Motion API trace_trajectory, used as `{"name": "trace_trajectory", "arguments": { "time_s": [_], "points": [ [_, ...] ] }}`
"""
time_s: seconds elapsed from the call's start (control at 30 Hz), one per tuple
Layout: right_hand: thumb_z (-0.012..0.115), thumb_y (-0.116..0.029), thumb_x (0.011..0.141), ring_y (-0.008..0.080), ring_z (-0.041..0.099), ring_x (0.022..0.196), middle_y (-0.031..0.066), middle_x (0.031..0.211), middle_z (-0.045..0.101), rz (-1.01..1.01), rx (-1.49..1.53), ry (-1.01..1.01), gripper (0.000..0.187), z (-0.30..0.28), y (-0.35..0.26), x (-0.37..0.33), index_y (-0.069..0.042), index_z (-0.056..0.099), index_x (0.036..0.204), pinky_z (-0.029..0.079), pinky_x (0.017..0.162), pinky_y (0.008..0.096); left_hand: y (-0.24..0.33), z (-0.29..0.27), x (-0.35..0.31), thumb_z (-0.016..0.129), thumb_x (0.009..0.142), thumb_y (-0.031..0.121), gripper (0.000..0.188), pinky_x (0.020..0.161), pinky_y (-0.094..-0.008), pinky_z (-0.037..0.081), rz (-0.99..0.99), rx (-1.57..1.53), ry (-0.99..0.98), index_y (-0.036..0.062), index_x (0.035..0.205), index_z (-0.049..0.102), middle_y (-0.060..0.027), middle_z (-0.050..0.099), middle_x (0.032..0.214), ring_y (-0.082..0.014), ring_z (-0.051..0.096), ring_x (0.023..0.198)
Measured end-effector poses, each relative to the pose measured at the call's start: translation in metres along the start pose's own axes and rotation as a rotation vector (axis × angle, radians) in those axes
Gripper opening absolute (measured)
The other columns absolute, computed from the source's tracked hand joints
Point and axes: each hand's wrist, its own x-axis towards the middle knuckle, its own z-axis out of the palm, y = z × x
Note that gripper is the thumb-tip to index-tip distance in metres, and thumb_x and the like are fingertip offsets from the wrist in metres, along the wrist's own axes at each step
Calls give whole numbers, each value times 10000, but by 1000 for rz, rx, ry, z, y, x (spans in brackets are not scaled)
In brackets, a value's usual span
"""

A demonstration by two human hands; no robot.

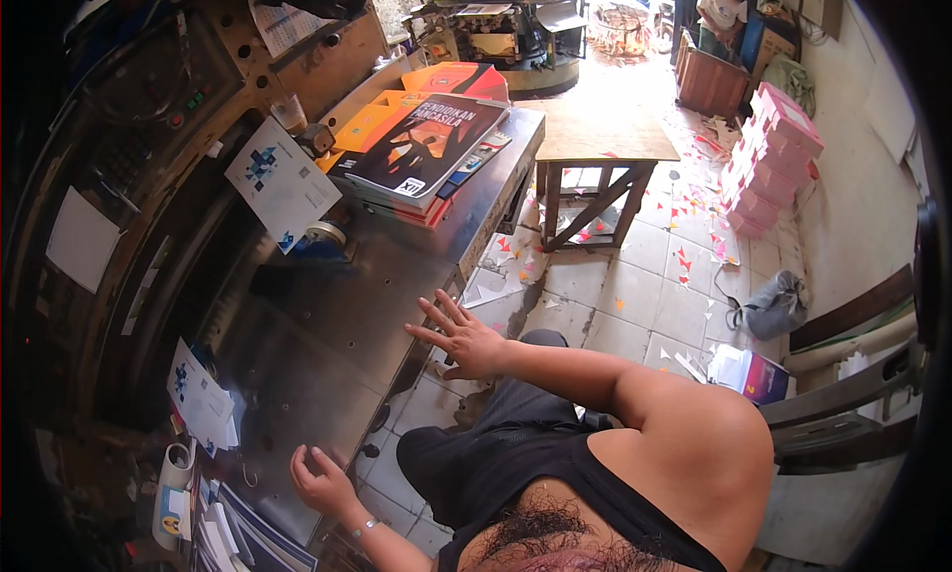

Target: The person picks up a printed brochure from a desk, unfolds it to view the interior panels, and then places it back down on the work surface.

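My right hand (464, 342) is spread wide, with its fingertips at the front edge of the metal table (317, 324) and nothing in its grip. Lower down and to the left, my left hand (325, 485) is over the near end of the table, its fingers loosely curled and apart, holding nothing. A bracelet circles that wrist. White printed sheets with blue shapes (203, 403) stand against the machine beyond my left hand. Another such sheet (283, 183) leans farther up the table, beside a stack of dark-covered books (426, 146).
A wooden stool-like table (600, 136) stands past the table's far end. Pink wrapped stacks (769, 161) line the right wall. Paper scraps litter the tiled floor (645, 275). Booklets (233, 532) fill the lower left. Another person (721, 22) stands at the far right.
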Motion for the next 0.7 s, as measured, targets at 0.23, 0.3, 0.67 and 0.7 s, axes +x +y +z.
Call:
{"name": "trace_trajectory", "arguments": {
  "time_s": [0.23, 0.3, 0.67, 0.7],
  "points": [
    [904, -405, 744, 518, -30, 1578, 221, 1737, 2, -4, -6, 4, 1225, 0, 0, 0, -311, 123, 1682, 185, 1259, 630, 2, -1, 0, 646, 1000, 267, 287, 907, -433, 548, 4, -16, 3, 5, 1098, 709, -154, 726, 1124, -361, 691, 1032],
    [893, -389, 746, 510, -47, 1580, 211, 1740, -17, -6, 14, 2, 1233, 2, 1, 0, -326, 94, 1683, 171, 1256, 646, 1, -1, 0, 646, 1001, 268, 289, 908, -434, 547, 4, -15, 5, 4, 1098, 709, -154, 726, 1123, -361, 691, 1032],
    [885, -389, 744, 506, -57, 1582, 209, 1743, -26, -11, 25, 6, 1249, 2, 1, 0, -340, 66, 1684, 142, 1260, 654, 1, -1, 1, 646, 998, 270, 292, 899, -436, 549, 9, 2, 0, 3, 1096, 710, -157, 728, 1115, -363, 692, 1024],
    [892, -399, 744, 507, -50, 1582, 211, 1741, -10, -5, 12, 4, 1233, 1, 0, 0, -328, 97, 1683, 163, 1260, 639, 1, -1, 1, 646, 997, 270, 293, 898, -437, 549, 9, 1, 2, 2, 1095, 710, -158, 728, 1115, -363, 692, 1022]
  ]
}}
